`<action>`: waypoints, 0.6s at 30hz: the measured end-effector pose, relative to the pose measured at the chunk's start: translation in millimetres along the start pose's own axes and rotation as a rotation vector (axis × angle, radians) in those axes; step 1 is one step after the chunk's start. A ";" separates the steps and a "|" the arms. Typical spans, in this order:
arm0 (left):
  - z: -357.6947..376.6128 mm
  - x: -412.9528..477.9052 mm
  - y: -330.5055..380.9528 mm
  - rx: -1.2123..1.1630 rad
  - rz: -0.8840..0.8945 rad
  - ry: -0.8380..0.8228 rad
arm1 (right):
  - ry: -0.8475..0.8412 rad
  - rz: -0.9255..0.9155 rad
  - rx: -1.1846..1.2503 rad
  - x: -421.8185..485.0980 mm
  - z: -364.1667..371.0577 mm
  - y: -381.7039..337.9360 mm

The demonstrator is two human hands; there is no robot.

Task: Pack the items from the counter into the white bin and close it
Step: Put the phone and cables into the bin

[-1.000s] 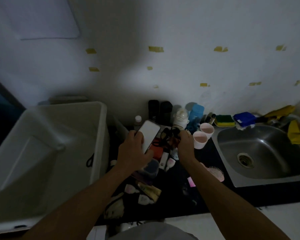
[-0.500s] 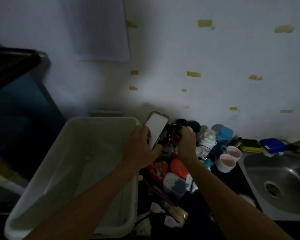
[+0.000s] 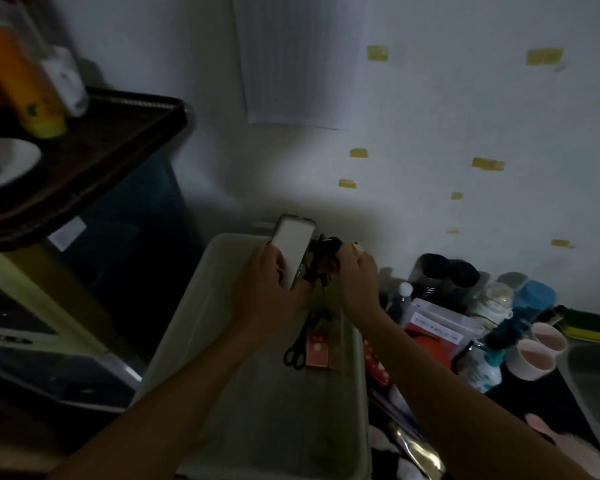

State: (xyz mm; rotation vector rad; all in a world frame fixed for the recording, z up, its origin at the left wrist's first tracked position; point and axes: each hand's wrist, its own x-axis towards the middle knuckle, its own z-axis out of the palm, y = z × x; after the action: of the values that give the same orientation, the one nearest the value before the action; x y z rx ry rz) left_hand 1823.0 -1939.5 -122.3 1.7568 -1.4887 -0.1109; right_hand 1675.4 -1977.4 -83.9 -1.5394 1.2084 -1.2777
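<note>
The white bin (image 3: pixel 194 327) stands open at the counter's left end. Both my hands are above it. My left hand (image 3: pixel 264 285) grips a flat white rectangular case (image 3: pixel 291 247), tilted upright. My right hand (image 3: pixel 357 278) holds a tangled black bundle (image 3: pixel 321 263) with a bit of red in it, right beside the case. On the bin's floor lie black scissors (image 3: pixel 297 351) and a small red packet (image 3: pixel 317 346). Many items remain on the dark counter (image 3: pixel 534 403) to the right of the bin.
On the counter stand two dark canisters (image 3: pixel 447 275), a blue container (image 3: pixel 534 296), a white pump bottle (image 3: pixel 485 368), two pink cups (image 3: pixel 537 351) and a red-labelled box (image 3: pixel 437 330). A sink (image 3: pixel 596 386) lies far right. A dark shelf (image 3: pixel 84 161) with an orange bottle (image 3: pixel 18 77) is at left.
Both hands have carried the white case and the black bundle leftward from the counter to above the bin. The view has swung left, showing scissors and a red packet inside.
</note>
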 end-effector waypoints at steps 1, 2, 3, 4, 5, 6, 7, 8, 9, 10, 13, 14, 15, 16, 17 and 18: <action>-0.2 -0.4 -9.4 0.008 -0.019 -0.002 | -0.025 0.011 -0.006 1.0 8.0 4.8; 0.0 -0.1 -21.2 0.028 -0.043 -0.005 | -0.057 0.030 -0.016 2.1 18.6 9.5; 2.0 -0.9 -32.5 0.055 -0.069 -0.017 | -0.080 0.065 -0.013 2.3 27.7 14.2; 6.0 -3.0 -42.5 0.083 -0.101 -0.040 | -0.092 0.108 -0.011 1.7 34.3 18.4; 11.1 -6.5 -52.1 0.099 -0.145 -0.074 | -0.102 0.139 -0.011 1.3 39.8 24.2; 16.8 -10.3 -63.4 0.098 -0.196 -0.116 | -0.112 0.169 -0.022 0.0 46.4 29.9; 24.0 -15.2 -73.0 0.075 -0.244 -0.161 | -0.124 0.202 -0.032 -1.8 50.5 35.4; 31.0 -20.6 -81.6 0.039 -0.286 -0.207 | -0.140 0.235 -0.042 -3.7 53.5 40.3; 38.5 -24.8 -92.5 0.010 -0.318 -0.251 | -0.153 0.262 -0.046 -4.6 58.6 46.4; 44.9 -29.4 -99.5 -0.005 -0.335 -0.289 | -0.157 0.284 -0.058 -6.0 59.8 50.7; 63.9 -38.0 -123.5 -0.032 -0.356 -0.393 | -0.144 0.360 -0.096 -7.4 65.9 64.9; 71.2 -39.2 -131.5 -0.043 -0.350 -0.417 | -0.136 0.380 -0.108 -7.2 68.7 70.3; 78.3 -41.1 -137.6 -0.060 -0.346 -0.436 | -0.128 0.394 -0.117 -8.1 71.1 76.4; 84.4 -42.5 -141.8 -0.082 -0.345 -0.454 | -0.121 0.408 -0.116 -9.3 73.0 81.8; 90.3 -43.1 -144.9 -0.103 -0.349 -0.472 | -0.117 0.423 -0.115 -10.5 74.9 88.3; 97.1 -43.1 -147.9 -0.123 -0.353 -0.484 | -0.111 0.440 -0.116 -11.8 77.2 95.6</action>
State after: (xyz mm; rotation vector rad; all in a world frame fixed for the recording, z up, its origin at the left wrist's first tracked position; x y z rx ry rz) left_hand 1873.8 -1956.3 -296.3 1.9604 -1.4361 -0.8415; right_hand 1733.3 -1989.3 -192.3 -1.3068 1.4685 -0.8376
